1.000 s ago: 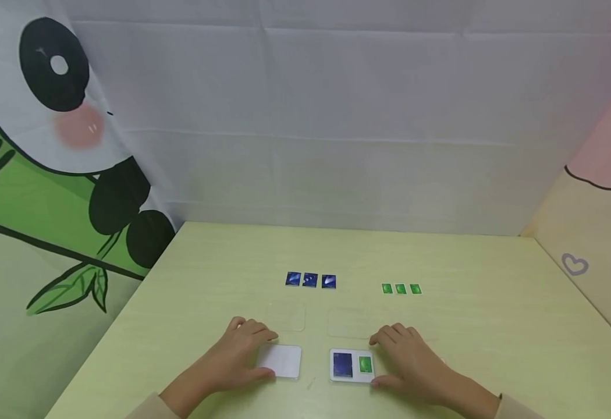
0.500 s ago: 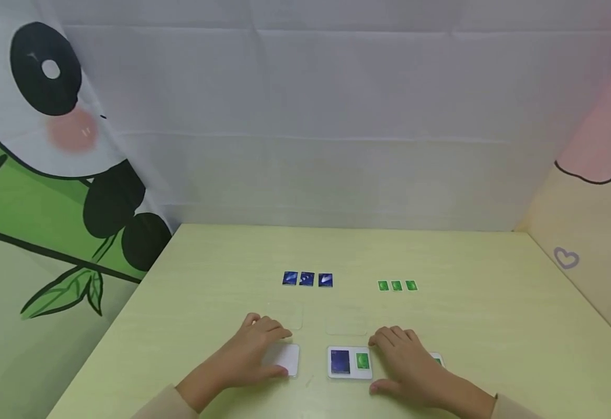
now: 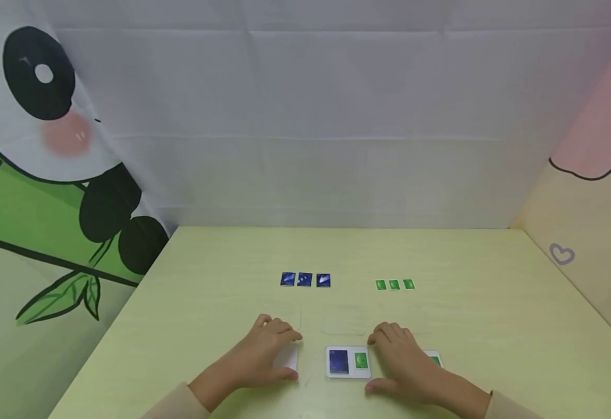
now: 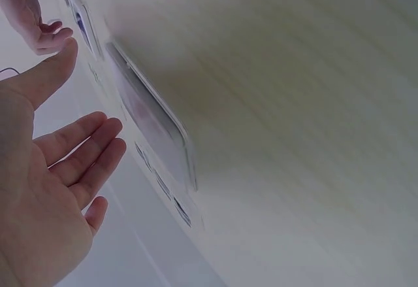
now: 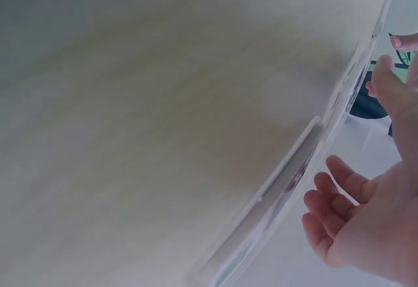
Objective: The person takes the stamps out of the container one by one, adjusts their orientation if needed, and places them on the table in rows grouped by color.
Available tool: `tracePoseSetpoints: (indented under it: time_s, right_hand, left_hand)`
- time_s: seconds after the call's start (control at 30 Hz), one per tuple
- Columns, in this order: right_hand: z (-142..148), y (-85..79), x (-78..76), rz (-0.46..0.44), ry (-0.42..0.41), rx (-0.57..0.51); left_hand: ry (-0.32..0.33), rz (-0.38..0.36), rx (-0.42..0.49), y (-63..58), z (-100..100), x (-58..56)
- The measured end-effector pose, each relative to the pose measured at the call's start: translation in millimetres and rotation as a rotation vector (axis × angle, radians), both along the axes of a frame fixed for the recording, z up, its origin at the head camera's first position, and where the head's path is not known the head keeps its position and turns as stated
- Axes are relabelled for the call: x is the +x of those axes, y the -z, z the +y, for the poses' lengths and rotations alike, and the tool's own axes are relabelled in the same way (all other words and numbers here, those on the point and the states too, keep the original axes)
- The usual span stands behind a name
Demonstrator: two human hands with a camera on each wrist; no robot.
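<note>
My left hand (image 3: 269, 354) hovers over a white card stack (image 3: 288, 358) in the head view, hiding its left part. In the left wrist view its fingers (image 4: 91, 150) are spread and relaxed, apart from the stack (image 4: 157, 120). A white card with a dark blue picture and a green picture (image 3: 348, 373) lies near the middle. My right hand (image 3: 402, 361) is at that card's right edge and partly covers another white card (image 3: 435, 357) with a green picture. The right wrist view shows its fingers loosely bent, holding nothing, beside a thick card stack (image 5: 268, 208).
Three small dark blue cards (image 3: 304, 279) lie in a row farther back, left of three smaller green cards (image 3: 394, 284). Faint clear rectangular outlines (image 3: 343, 333) show on the pale table (image 3: 221, 262) ahead of my hands. Printed cloth walls (image 3: 295, 116) enclose the table.
My left hand has moved right, covering more of the white stack. The card behind my right hand now shows more. The head view has turned slightly, shifting the small cards left.
</note>
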State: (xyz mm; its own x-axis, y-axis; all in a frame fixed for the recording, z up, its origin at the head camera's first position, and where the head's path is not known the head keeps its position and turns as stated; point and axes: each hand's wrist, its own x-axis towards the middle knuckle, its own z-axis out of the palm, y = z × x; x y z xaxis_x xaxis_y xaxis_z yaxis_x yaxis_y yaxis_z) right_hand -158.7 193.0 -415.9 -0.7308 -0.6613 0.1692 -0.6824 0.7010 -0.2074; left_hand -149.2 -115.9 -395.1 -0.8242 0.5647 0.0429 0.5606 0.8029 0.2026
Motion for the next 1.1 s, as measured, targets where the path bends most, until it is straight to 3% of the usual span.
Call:
tracePoseSetpoints:
  time_s: [0.3,0.57,1.1]
  right_hand:
    - [-0.9,2.5,-0.5,-0.032,-0.013,-0.035]
    - [-3.1,2.9,-0.6,-0.06,-0.014,0.004]
    - [-12.0,-3.4,-4.2,-0.134,-0.005,0.059]
  left_hand:
    - [0.016,0.003,-0.017,1.0,2.0,1.3]
    - [0.017,-0.053,-0.034,0.4,7.5,-0.1]
    - [0.023,-0.087,-0.059,1.4,14.2,-5.2]
